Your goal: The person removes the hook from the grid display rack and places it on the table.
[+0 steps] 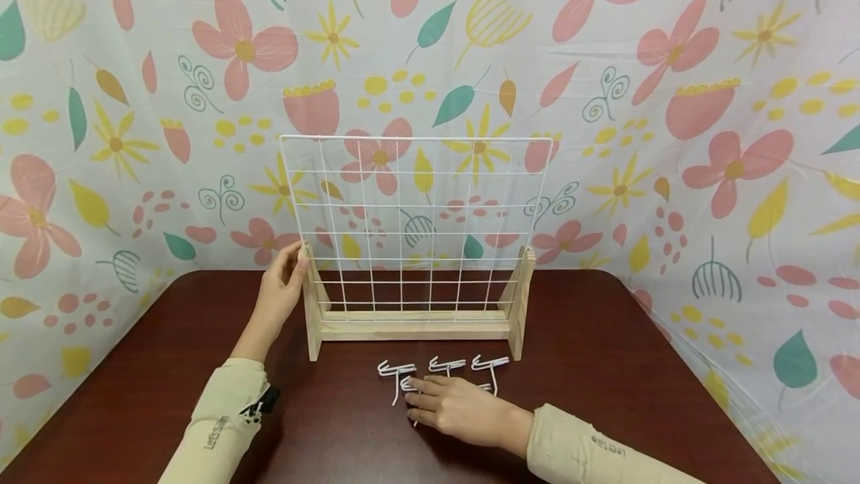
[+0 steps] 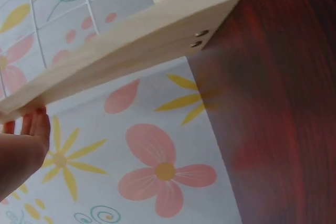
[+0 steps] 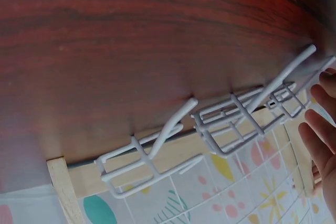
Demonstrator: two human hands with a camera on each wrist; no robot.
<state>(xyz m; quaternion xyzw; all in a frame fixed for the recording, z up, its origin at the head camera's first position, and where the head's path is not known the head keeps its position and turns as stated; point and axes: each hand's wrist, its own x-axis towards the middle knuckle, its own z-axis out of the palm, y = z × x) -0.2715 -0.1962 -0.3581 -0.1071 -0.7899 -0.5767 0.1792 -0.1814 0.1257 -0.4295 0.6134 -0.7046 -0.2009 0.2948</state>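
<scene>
A white wire grid panel (image 1: 416,139) stands upright in a pale wooden stand (image 1: 416,331). My left hand (image 1: 281,282) holds the top of the stand's left side post (image 1: 312,320), with fingers against the board's edge in the left wrist view. Several white wire hooks (image 1: 398,370) lie on the table in front of the stand. Over the nearer hooks, my right hand (image 1: 463,409) reaches palm down with its fingers extended, partly covering them. In the right wrist view its fingers (image 3: 315,132) are right beside the hooks (image 3: 142,153) at the far end.
The dark reddish-brown table (image 1: 201,320) extends around the stand. Behind and on both sides hangs a white cloth (image 1: 430,43) printed with flowers and leaves. The stand's right side post (image 1: 520,312) rises behind the hooks, to their right.
</scene>
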